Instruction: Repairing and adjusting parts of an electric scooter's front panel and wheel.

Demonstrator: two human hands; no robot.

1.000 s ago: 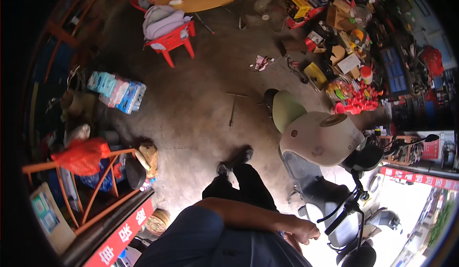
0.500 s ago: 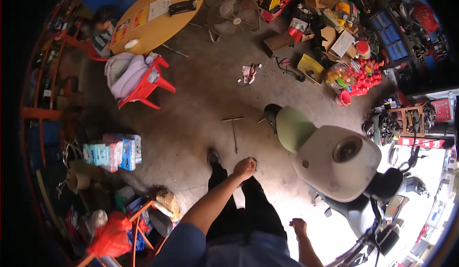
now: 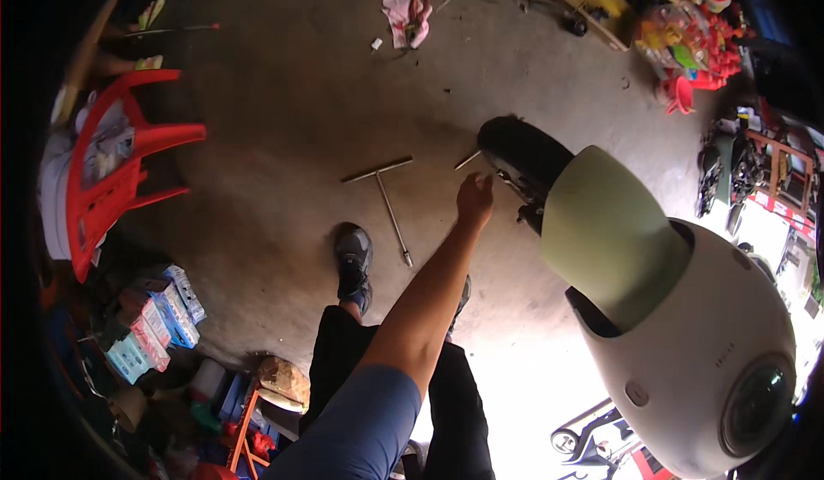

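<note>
My left hand (image 3: 475,201) reaches out beside the front wheel (image 3: 525,155) of a scooter, its fingers loosely bent and slightly apart, with nothing visible in them. A small gap seems to lie between the fingertips and the wheel's hub side. Above the wheel sits a pale green front fender (image 3: 605,235), joined to a white front body (image 3: 687,377) with a round headlight (image 3: 759,404). On the floor left of the hand lies a metal T-handle wrench (image 3: 392,209). A second metal rod (image 3: 467,161) lies by the tyre, its far end hidden. My right hand is out of view.
A red plastic chair (image 3: 107,175) stands at left, above stacked tissue packs (image 3: 159,317). A pink cloth (image 3: 407,20) lies on the concrete floor. At upper right are a yellow tray (image 3: 596,3) and red plastic goods (image 3: 708,51). My shoe (image 3: 352,261) is near the wrench.
My view has moved closer to the floor and the scooter's front wheel. My left hand has stretched forward and right, from before my legs to beside the wheel. My right hand has left view.
</note>
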